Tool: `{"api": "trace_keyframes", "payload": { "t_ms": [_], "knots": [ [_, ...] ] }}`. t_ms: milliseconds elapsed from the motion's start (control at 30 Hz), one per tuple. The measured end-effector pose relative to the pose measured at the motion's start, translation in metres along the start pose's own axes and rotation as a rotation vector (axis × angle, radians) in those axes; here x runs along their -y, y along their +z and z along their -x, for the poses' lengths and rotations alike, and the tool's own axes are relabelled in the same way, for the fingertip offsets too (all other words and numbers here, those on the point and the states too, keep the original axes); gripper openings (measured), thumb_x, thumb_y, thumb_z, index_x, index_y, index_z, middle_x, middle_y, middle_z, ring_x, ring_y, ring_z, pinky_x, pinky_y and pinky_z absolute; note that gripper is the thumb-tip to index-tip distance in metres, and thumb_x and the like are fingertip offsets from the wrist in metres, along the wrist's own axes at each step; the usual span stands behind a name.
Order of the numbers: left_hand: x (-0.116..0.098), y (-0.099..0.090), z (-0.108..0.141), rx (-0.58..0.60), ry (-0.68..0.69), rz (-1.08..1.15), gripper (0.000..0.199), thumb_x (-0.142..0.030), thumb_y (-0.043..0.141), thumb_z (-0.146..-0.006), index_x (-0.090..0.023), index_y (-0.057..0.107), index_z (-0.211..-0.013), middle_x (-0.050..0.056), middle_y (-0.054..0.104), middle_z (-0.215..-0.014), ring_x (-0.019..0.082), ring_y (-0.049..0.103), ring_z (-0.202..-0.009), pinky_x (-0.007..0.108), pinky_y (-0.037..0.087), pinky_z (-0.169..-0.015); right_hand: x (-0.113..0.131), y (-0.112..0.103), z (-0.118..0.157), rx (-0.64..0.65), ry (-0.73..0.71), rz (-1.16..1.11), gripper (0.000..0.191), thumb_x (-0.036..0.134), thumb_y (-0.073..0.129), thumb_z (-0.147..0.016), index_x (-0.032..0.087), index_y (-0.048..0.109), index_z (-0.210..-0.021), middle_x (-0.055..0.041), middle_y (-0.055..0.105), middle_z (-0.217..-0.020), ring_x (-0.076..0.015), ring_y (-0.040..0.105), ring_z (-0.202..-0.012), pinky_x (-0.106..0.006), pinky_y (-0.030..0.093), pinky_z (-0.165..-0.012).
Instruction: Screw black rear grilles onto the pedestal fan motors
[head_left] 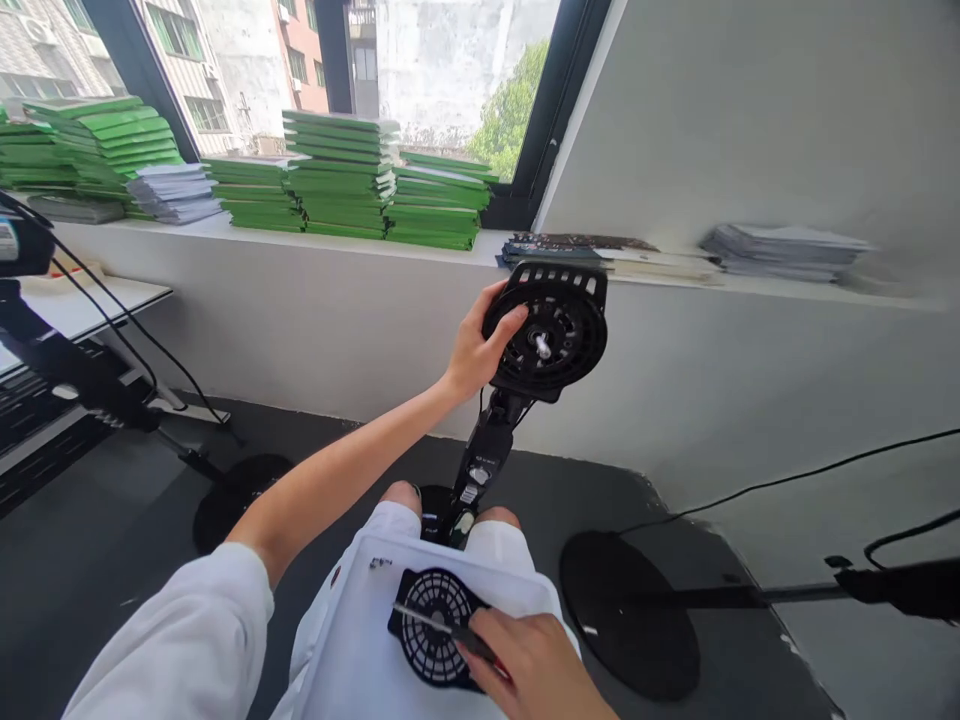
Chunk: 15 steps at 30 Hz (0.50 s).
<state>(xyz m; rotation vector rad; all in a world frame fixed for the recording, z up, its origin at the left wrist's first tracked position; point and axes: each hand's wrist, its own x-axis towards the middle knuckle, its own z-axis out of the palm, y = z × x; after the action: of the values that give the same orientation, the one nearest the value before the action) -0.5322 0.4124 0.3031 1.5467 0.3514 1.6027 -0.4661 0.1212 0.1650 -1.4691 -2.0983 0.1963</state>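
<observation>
Raised in front of me, my left hand point(486, 340) grips the left edge of a black fan head point(574, 345), its thumb lying on the front. The fan head has no blades on it, and a pale shaft sticks out of its middle. It sits on a black stand point(487, 450) between my knees. Low in the view, my right hand point(529, 660) is closed on a screwdriver point(421, 615) with a dark and red handle. The screwdriver's metal shaft points left over a round black grille point(435, 665) in a white tray point(352, 610) on my lap. A few small screws point(380, 563) lie in the tray.
Stacks of green booklets point(337, 180) and grey papers point(787, 250) line the windowsill. A second black stand point(82, 370) is at left beside a white table point(97, 300). Another round base point(630, 615) is on the floor at right, with a cable point(787, 475) near it.
</observation>
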Motion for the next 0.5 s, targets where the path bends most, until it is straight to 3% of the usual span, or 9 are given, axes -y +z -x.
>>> {"api": "trace_keyframes", "payload": {
  "t_ms": [67,133,200,267,300,367,400,467,500],
  "knots": [
    [-0.002,-0.002,-0.003,0.020,0.017,-0.112,0.053,-0.057,0.044,-0.102,-0.015,0.071,-0.120,0.009,0.075,-0.127,0.028,0.068,-0.127,0.037,0.056,-0.102,0.021,0.028,0.024,0.166,-0.037,-0.002,0.020,0.017,0.066,-0.071,0.030,0.056,-0.081,0.0082,0.067,-0.068,-0.0224,0.062,-0.048,-0.036,0.042,-0.042],
    [-0.006,-0.003,-0.005,0.086,0.004,-0.249,0.082,-0.047,0.005,-0.097,-0.001,0.072,-0.105,0.012,0.067,-0.139,0.034,0.062,-0.133,0.039,0.055,-0.091,0.037,0.047,0.040,0.297,-0.058,0.036,0.028,0.011,0.068,-0.061,0.029,0.056,-0.080,0.0080,0.069,-0.073,-0.0225,0.067,-0.056,-0.033,0.047,-0.048],
    [-0.009,-0.004,-0.007,0.174,-0.010,-0.350,0.104,-0.028,-0.028,-0.063,0.015,0.064,-0.084,0.016,0.054,-0.146,0.038,0.056,-0.129,0.037,0.052,-0.072,0.045,0.057,0.046,0.389,-0.056,0.114,0.025,0.010,0.071,-0.066,0.027,0.057,-0.078,0.0060,0.069,-0.075,-0.0223,0.069,-0.061,-0.032,0.049,-0.052],
    [-0.009,-0.006,-0.008,0.245,-0.001,-0.388,0.104,-0.017,-0.031,-0.027,0.022,0.053,-0.075,0.016,0.045,-0.145,0.034,0.053,-0.124,0.034,0.045,-0.057,0.045,0.067,0.042,0.441,-0.019,0.211,0.020,0.006,0.066,-0.080,0.025,0.061,-0.083,0.0025,0.070,-0.082,-0.0216,0.070,-0.064,-0.032,0.048,-0.053],
    [-0.008,-0.006,-0.008,0.257,0.011,-0.383,0.106,-0.017,-0.031,-0.026,0.022,0.053,-0.077,0.015,0.045,-0.145,0.033,0.052,-0.126,0.034,0.045,-0.057,0.043,0.073,0.037,0.457,0.002,0.247,0.021,0.004,0.063,-0.085,0.024,0.063,-0.088,0.0005,0.070,-0.087,-0.0211,0.069,-0.065,-0.032,0.046,-0.052],
    [-0.003,-0.009,-0.009,0.226,0.032,-0.334,0.103,-0.025,-0.029,-0.071,0.012,0.065,-0.096,0.015,0.053,-0.148,0.034,0.054,-0.134,0.037,0.050,-0.076,0.038,0.088,0.021,0.499,0.021,0.294,0.029,-0.003,0.059,-0.086,0.020,0.066,-0.102,-0.0045,0.071,-0.101,-0.0200,0.068,-0.069,-0.030,0.045,-0.052],
    [0.001,-0.010,-0.010,0.196,0.038,-0.301,0.080,-0.032,-0.003,-0.098,0.000,0.070,-0.107,0.014,0.059,-0.148,0.032,0.059,-0.137,0.038,0.053,-0.088,0.035,0.097,0.012,0.530,0.010,0.299,0.034,-0.005,0.059,-0.085,0.018,0.066,-0.109,-0.0059,0.070,-0.106,-0.0190,0.067,-0.072,-0.028,0.046,-0.054],
    [0.007,-0.013,-0.011,0.144,0.042,-0.235,0.028,-0.034,0.050,-0.108,-0.018,0.067,-0.124,0.012,0.068,-0.145,0.025,0.065,-0.132,0.039,0.056,-0.106,0.032,0.113,-0.004,0.606,-0.050,0.270,0.030,-0.003,0.061,-0.090,0.015,0.066,-0.113,-0.0058,0.069,-0.112,-0.0172,0.065,-0.080,-0.027,0.050,-0.063],
    [0.009,-0.014,-0.012,0.138,0.041,-0.217,0.027,-0.033,0.055,-0.108,-0.022,0.063,-0.131,0.011,0.069,-0.142,0.023,0.065,-0.130,0.041,0.055,-0.112,0.030,0.120,-0.009,0.651,-0.092,0.241,0.023,0.000,0.061,-0.093,0.015,0.066,-0.111,-0.0044,0.068,-0.110,-0.0168,0.064,-0.083,-0.027,0.052,-0.067]
  ]
}}
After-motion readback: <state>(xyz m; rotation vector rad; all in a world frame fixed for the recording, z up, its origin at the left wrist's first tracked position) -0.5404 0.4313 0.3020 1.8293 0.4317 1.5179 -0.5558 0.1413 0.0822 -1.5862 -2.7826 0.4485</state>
